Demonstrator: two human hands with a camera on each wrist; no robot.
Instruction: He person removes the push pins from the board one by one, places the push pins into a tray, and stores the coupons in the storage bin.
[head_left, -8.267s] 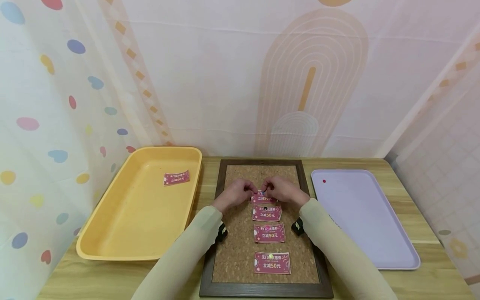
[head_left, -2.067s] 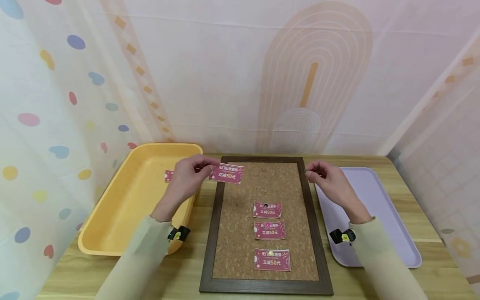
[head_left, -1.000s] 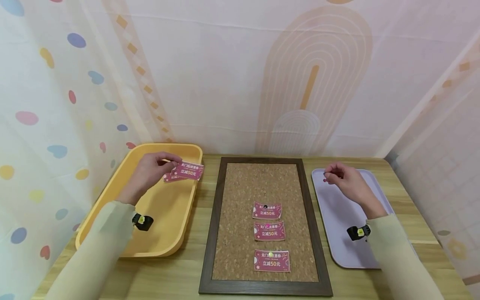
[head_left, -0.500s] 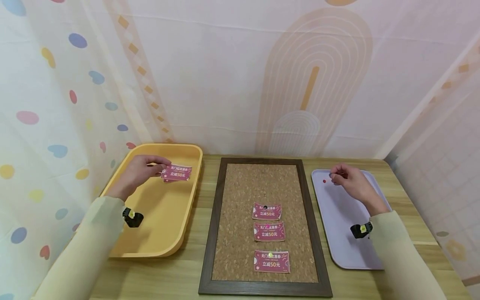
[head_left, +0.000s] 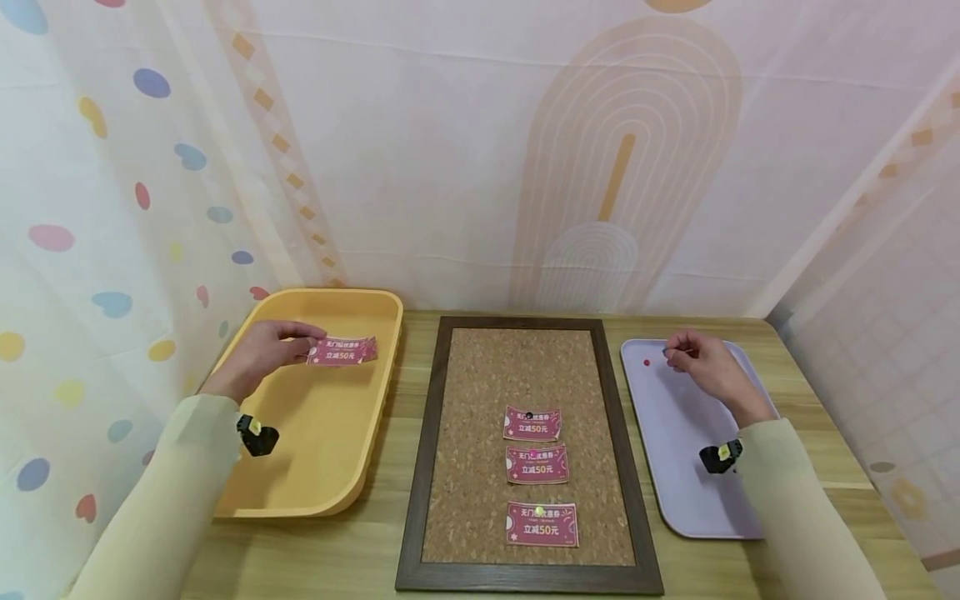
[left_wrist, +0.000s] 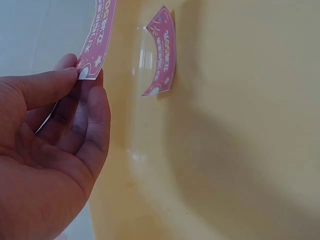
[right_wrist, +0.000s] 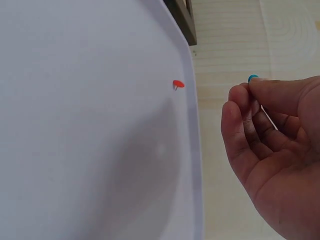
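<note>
My left hand (head_left: 262,354) pinches a pink paper coupon (left_wrist: 101,45) by one end, between thumb and fingers, above the yellow tray (head_left: 360,467). Beneath it a second coupon (left_wrist: 170,55) lies curved in that tray; the held one covers most of it in the head view. Over the lavender tray (head_left: 693,492), my right hand (head_left: 708,371) pinches a blue thumbtack (right_wrist: 253,78). A red thumbtack (right_wrist: 178,84) rests in the lavender tray near its edge, point sideways. On the corkboard (head_left: 480,500) hang three coupons, held by a black tack (head_left: 529,415), a pink tack (head_left: 533,453) and a yellow tack (head_left: 539,511).
The dark-framed corkboard lies flat on the wooden table (head_left: 378,542) between the two trays. A patterned curtain (head_left: 450,167) stands behind the table and along both sides.
The topmost coupon and its blue thumbtack have come off the corkboard. My left hand has carried the coupon left over the yellow tray; my right hand has moved right with the tack.
</note>
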